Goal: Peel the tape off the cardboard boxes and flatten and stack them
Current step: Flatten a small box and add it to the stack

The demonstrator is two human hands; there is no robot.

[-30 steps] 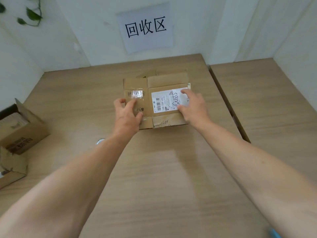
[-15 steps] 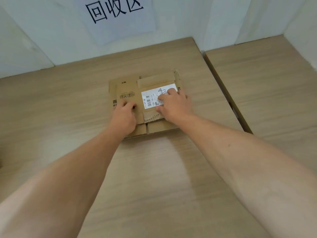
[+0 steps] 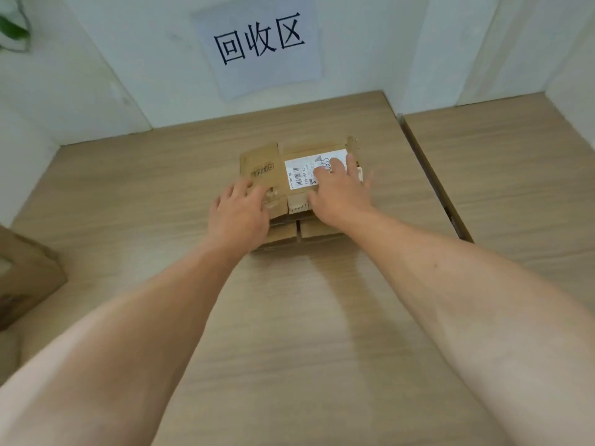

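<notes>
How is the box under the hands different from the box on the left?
The flattened box lies flat; the left box stands up boxy. The flattened box shows a white label; the left box shows none. The left hand and right hand press the flattened box; nothing touches the left box. Both are brown cardboard on the wooden table.

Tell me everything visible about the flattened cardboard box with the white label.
The flattened cardboard box is plain brown board, lying flat on other flattened cardboard on the wooden table, near the wall. A white shipping label with a barcode and black scribbles sits on its right part; small printed symbols show on its left part. Its near edge looks torn and pale. The left hand presses its near left part; the right hand lies with spread fingers on the label.
</notes>
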